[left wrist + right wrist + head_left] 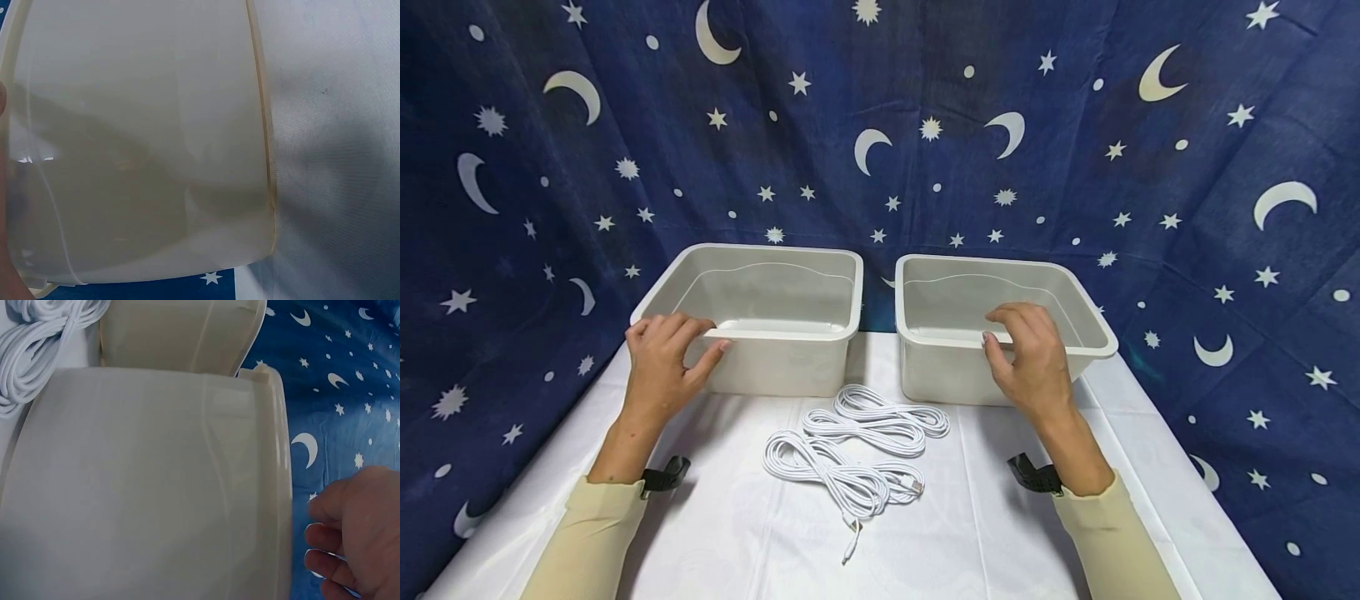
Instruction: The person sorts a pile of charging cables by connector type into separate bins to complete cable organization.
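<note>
The left bin (782, 367) and right bin (947, 371) stood with inner floors visible. Coiled white cables (857, 490) lay on the surface (940, 542) before them, between the hands. The left hand (666, 358), loosely bent, met the near rim in view, contact unclear; the right-wrist view showed the relaxed right hand (1033, 358) apart from its bin.

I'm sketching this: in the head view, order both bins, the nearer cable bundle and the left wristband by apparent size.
1. Left bin and right bin: too alike to rank
2. Nearer cable bundle
3. Left wristband
</note>
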